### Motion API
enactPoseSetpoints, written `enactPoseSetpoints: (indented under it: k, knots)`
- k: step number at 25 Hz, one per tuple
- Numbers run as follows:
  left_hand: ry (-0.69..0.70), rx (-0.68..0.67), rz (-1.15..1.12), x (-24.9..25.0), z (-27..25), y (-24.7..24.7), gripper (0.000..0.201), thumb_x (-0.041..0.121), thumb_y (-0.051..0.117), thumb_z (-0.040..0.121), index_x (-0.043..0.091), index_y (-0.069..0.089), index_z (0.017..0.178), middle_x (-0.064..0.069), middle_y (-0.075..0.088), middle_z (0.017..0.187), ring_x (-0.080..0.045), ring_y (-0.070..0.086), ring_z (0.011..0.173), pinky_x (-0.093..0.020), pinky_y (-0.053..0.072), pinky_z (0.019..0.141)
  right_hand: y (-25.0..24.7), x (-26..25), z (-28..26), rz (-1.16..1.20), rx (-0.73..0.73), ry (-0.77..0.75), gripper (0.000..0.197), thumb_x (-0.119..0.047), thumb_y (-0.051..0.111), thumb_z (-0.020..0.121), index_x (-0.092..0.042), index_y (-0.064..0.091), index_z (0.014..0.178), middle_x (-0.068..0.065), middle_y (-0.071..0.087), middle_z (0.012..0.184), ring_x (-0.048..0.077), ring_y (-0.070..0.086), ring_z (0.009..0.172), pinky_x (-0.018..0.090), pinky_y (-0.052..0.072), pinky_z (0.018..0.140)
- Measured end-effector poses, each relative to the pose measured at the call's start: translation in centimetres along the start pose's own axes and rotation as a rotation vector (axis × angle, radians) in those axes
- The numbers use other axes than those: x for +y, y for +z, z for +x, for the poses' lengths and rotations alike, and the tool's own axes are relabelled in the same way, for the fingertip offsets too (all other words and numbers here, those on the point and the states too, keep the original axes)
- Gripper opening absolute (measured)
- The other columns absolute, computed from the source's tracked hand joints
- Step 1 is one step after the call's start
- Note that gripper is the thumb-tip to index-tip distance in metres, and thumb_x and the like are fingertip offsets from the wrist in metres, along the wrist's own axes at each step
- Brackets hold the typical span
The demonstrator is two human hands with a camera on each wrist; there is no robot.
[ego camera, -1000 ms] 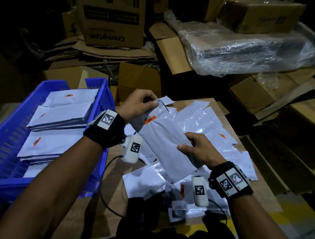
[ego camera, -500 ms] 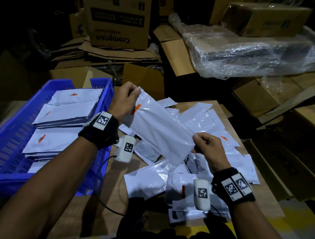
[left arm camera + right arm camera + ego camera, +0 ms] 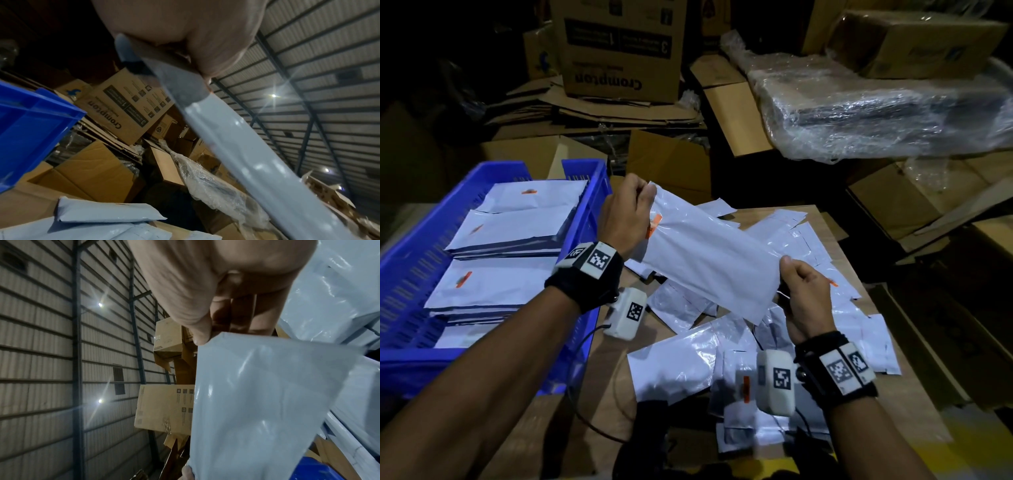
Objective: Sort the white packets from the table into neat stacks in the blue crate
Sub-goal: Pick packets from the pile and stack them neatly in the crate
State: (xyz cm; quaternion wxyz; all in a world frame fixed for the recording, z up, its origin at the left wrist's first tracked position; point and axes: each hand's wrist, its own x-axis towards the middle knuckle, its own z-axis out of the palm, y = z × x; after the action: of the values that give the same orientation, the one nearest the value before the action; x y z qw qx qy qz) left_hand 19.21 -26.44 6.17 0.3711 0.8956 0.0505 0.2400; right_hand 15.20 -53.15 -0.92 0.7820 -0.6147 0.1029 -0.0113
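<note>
I hold one white packet (image 3: 709, 260) stretched in the air between both hands, above the table's loose packets (image 3: 681, 363). My left hand (image 3: 633, 212) pinches its far left end by the orange label. My right hand (image 3: 799, 291) pinches its near right corner. The left wrist view shows the held packet (image 3: 246, 146) edge-on under my left hand (image 3: 197, 48). In the right wrist view my right hand (image 3: 207, 331) grips the packet (image 3: 267, 402) at a corner. The blue crate (image 3: 410, 267) sits at the left with stacks of white packets (image 3: 496, 281) inside.
Several loose packets cover the wooden table (image 3: 606, 394) under my hands. Cardboard boxes (image 3: 619, 48) and flattened cardboard pile up behind. A plastic-wrapped bundle (image 3: 876, 109) lies at the back right. More cartons (image 3: 945, 240) stand right of the table.
Both hands have lifted the packet off the pile and pulled it flatter. My left hand has moved left toward the crate, and my right hand has shifted to the packet's near corner.
</note>
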Motion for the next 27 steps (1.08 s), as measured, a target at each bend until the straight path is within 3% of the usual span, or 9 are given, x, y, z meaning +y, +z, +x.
enactPoseSetpoints:
  k: [3,8,12,14,17,21,23,25,27]
  knots:
    - [0.041,0.01,0.144,0.0,-0.3,-0.2,0.021,0.033,0.04,0.103,0.017,0.044,0.091,-0.009,0.054,0.077,-0.021,0.046,0.069,-0.036,0.023,0.053,0.3,0.0,0.4,0.0,0.05,0.0,0.025,-0.018,0.053,0.101,-0.009,0.06,0.079,0.002,0.064,0.076,0.012,0.058,0.06,0.022,0.049,0.051]
    - [0.05,-0.005,0.236,-0.6,-0.6,-0.7,0.024,0.035,0.04,0.103,0.015,0.046,0.092,-0.009,0.055,0.074,-0.023,0.045,0.066,-0.033,0.028,0.058,0.4,0.3,1.6,-0.053,0.064,-0.022,0.029,-0.018,0.054,0.101,-0.007,0.059,0.074,0.012,0.056,0.075,0.021,0.048,0.068,0.031,0.046,0.058]
    - [-0.125,-0.118,-0.148,-1.7,-0.6,-2.6,0.022,0.031,0.052,0.1,0.011,0.051,0.091,-0.004,0.051,0.072,-0.015,0.045,0.064,-0.028,0.035,0.056,1.3,0.0,2.5,-0.046,0.01,-0.032,0.031,-0.018,0.054,0.101,-0.007,0.056,0.072,0.013,0.049,0.074,0.023,0.041,0.066,0.032,0.039,0.059]
    - [-0.273,-0.232,-0.359,-2.5,-1.0,-4.7,0.021,0.024,0.062,0.094,0.007,0.057,0.104,-0.013,0.058,0.079,-0.015,0.054,0.069,-0.02,0.043,0.057,2.5,-0.1,2.8,-0.034,-0.009,-0.037,0.031,-0.017,0.054,0.101,-0.009,0.055,0.07,0.011,0.047,0.07,0.019,0.042,0.059,0.027,0.039,0.053]
    - [-0.397,-0.301,-0.481,-4.5,-2.3,-8.2,0.031,0.007,0.069,0.086,0.004,0.059,0.116,-0.013,0.071,0.091,-0.017,0.067,0.081,-0.025,0.055,0.068,5.5,0.5,2.8,-0.024,-0.081,0.001,0.031,-0.018,0.056,0.1,-0.01,0.056,0.07,0.011,0.05,0.069,0.019,0.048,0.059,0.03,0.043,0.055]
    - [-0.49,-0.154,-0.496,-6.8,-4.6,-12.6,0.019,0.004,0.068,0.087,0.01,0.064,0.104,0.001,0.074,0.083,-0.011,0.068,0.075,-0.024,0.052,0.06,9.9,0.6,1.3,-0.041,-0.274,0.073,0.006,-0.011,0.062,0.095,-0.007,0.062,0.1,0.004,0.065,0.069,0.015,0.061,0.06,0.025,0.051,0.055]
    - [-0.513,-0.08,-0.504,-8.1,-6.0,-15.0,0.015,-0.002,0.063,0.088,0.011,0.062,0.097,0.006,0.073,0.073,-0.004,0.067,0.066,-0.018,0.051,0.055,11.9,0.7,0.9,-0.169,-0.428,0.061,0.03,-0.003,0.067,0.09,-0.006,0.057,0.118,0.004,0.061,0.071,0.008,0.061,0.059,0.023,0.053,0.058]
    - [-0.514,-0.038,-0.503,-9.6,-7.1,-17.2,0.017,-0.005,0.061,0.088,0.007,0.062,0.1,0.006,0.074,0.074,-0.004,0.068,0.067,-0.017,0.052,0.06,14.1,0.2,0.9,-0.426,-0.571,-0.065,0.045,-0.004,0.071,0.086,-0.01,0.053,0.127,0.003,0.059,0.083,0.004,0.06,0.069,0.024,0.05,0.066]
    - [-0.526,-0.029,-0.496,-11.5,-7.8,-19.2,0.021,-0.005,0.063,0.087,0.004,0.062,0.107,0.003,0.075,0.08,-0.008,0.068,0.073,-0.022,0.055,0.068,17.4,-0.4,0.6,-0.768,-0.717,-0.311,0.048,-0.019,0.072,0.088,-0.015,0.053,0.132,0.002,0.063,0.11,0.01,0.06,0.096,0.028,0.044,0.082]
